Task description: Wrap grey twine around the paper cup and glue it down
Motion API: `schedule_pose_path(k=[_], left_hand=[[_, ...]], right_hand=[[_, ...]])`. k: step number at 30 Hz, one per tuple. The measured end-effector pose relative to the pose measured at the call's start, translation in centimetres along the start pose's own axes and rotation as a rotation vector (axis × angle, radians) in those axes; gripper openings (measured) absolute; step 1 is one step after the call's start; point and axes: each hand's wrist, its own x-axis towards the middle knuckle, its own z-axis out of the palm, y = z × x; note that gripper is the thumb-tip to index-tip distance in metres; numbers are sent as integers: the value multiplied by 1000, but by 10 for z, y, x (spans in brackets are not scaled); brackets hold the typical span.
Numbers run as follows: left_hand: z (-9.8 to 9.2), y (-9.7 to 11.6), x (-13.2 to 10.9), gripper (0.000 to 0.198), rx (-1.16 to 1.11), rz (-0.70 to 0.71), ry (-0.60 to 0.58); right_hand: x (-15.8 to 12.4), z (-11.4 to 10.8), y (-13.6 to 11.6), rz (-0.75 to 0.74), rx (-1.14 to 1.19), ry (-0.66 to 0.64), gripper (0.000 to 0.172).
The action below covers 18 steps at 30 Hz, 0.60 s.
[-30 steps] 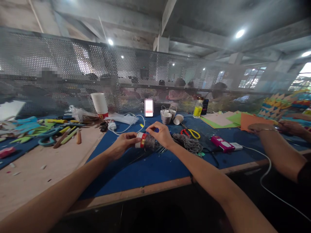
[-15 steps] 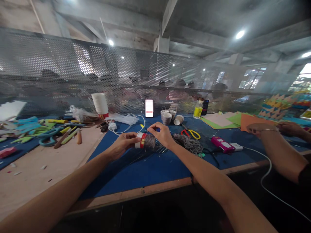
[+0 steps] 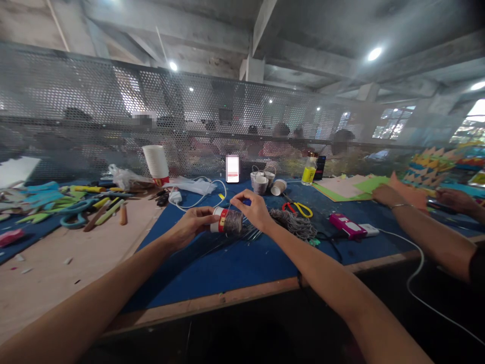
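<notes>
On its side above the blue table mat (image 3: 212,275), a white-and-red paper cup (image 3: 221,221) is gripped by my left hand (image 3: 193,226), thumb and fingers closed on its base end. Grey yarn (image 3: 234,222) is wound round the half of the cup nearer my right hand. With fingertips pinched just over the cup, my right hand (image 3: 253,208) holds a thin strand of that yarn. A loose heap of grey yarn (image 3: 297,225) lies beyond my right wrist. Thin clear rods (image 3: 253,233) lie beneath, partly hidden by the wrist.
Yellow-and-red-handled scissors (image 3: 303,210), a magenta box (image 3: 346,226) and small yarn-wrapped cups (image 3: 259,183) lie ahead and right. Stacked paper cups (image 3: 155,164) and teal scissors (image 3: 78,215) are left. A co-worker's hands (image 3: 388,196) handle orange paper at the right.
My hands and the cup have hardly moved. At the right, the co-worker's nearer hand has shifted left and the orange paper has tilted up; a dark tool now shows in the farther hand.
</notes>
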Motion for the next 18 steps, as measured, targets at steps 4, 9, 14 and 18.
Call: schedule_pose_path(k=[4, 9, 14, 18], left_hand=[[-1, -1, 0, 23, 19, 1, 4], [-2, -2, 1, 22, 11, -3, 1], [-1, 0, 0, 23, 1, -9, 7], [-1, -1, 0, 22, -2, -9, -25]], right_hand=[[0, 0, -1, 7, 8, 1, 19], [0, -1, 0, -5, 19, 4, 20], [-1, -1, 0, 8, 0, 7, 21], [-1, -1, 1, 16, -18, -13, 20]])
